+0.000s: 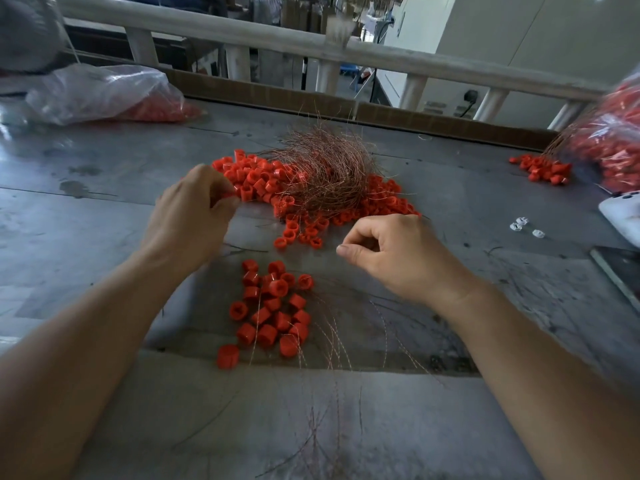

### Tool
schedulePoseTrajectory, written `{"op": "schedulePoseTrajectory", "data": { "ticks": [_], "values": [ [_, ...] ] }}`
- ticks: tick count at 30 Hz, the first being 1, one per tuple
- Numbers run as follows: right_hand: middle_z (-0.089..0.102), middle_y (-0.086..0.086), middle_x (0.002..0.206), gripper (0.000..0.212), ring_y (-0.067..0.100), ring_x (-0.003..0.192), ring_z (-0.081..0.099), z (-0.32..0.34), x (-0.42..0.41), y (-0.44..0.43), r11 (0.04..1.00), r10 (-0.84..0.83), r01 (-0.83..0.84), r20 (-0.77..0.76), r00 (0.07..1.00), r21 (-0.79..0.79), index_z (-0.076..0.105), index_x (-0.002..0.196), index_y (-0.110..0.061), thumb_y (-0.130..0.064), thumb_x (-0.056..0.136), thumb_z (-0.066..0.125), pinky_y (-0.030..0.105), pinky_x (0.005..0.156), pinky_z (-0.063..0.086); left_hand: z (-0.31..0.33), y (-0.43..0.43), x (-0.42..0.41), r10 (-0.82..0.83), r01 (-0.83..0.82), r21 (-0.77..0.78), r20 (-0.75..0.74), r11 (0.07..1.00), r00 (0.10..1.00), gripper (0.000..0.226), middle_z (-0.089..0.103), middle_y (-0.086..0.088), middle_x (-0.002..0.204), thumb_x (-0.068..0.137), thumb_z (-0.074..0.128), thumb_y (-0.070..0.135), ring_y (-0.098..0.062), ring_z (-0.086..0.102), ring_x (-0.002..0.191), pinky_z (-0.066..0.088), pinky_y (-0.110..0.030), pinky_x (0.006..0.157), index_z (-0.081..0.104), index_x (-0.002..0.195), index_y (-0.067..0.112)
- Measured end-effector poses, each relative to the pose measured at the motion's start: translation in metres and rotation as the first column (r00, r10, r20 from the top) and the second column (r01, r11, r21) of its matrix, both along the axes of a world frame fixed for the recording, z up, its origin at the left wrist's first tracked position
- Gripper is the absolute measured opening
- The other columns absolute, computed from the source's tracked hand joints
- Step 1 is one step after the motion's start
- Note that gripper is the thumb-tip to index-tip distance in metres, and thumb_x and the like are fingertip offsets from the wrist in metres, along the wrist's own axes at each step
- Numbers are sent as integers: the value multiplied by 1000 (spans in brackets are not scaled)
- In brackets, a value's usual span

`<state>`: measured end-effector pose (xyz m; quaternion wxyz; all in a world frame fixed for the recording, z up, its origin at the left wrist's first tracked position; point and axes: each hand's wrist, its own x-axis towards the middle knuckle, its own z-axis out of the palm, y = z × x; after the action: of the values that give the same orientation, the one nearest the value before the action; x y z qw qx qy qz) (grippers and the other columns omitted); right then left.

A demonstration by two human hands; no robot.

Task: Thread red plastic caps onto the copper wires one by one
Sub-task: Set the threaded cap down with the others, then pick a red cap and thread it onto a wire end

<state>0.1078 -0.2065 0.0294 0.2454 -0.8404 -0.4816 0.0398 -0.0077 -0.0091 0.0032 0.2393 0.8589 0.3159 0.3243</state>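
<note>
Red caps, far heap point(256, 181): loose stock spread on the grey metal table point(104, 202), in front of both hands, probably so that either can pick from it without a stretch.
Copper wires point(322, 168): a tangled bunch lying on top of that heap, so the two parts to be joined sit in one spot.
Near caps point(273, 306): a smaller group close to the person, with thin wires trailing from among them toward the table edge. These look like finished pieces, set apart from the unthreaded stock.
Left hand point(190, 209): fingers curled at the left edge of the far heap. A bit of red shows at the fingertips, so it seems to pinch one cap point(227, 195) picked from there.
Right hand point(391, 251): held over bare table just short of the heap, thumb and forefinger drawn together and the other fingers curled in. Whether a wire sits in that pinch cannot be told; it would be too fine to see.
Step in hand: likely bringing one cap and one wire together.
Reserve: a clear bag point(104, 91) of caps far left, and another bag point(609, 140) far right.
</note>
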Motion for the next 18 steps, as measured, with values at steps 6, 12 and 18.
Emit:
{"op": "schedulePoseTrajectory", "data": {
  "ticks": [6, 12, 18],
  "values": [
    [46, -11, 106, 22, 3, 85, 48, -11, 11, 6, 1000, -15, 15, 80, 997, 10, 65, 105, -20, -30, 85, 62, 14, 77, 37, 20, -25, -10, -330, 444, -423, 317, 790, 889, 18, 67, 5, 68, 81, 62, 0, -4, 60, 60, 47, -15, 50, 62, 78, 18],
    [13, -7, 152, 57, 9, 137, 15, -15, 8, 12, 996, 84, -81, 65, 994, -38, 36, 139, -21, -23, 88, 60, 18, 105, 15, 24, -31, -12, -345, 474, -435, 344, 765, 873, 14, 69, 1, 70, 82, 61, 2, -7, 62, 60, 48, -16, 50, 63, 80, 16],
    [9, -7, 154, 69, 7, 138, 10, -21, 11, 15, 996, 80, -74, 130, 988, -52, 17, 145, -15, -29, 90, 56, 10, 101, 3, 26, -31, -13, -350, 492, -459, 362, 739, 864, 11, 69, 3, 68, 80, 61, 4, -7, 62, 59, 48, -17, 49, 63, 80, 15]
  ]
}}
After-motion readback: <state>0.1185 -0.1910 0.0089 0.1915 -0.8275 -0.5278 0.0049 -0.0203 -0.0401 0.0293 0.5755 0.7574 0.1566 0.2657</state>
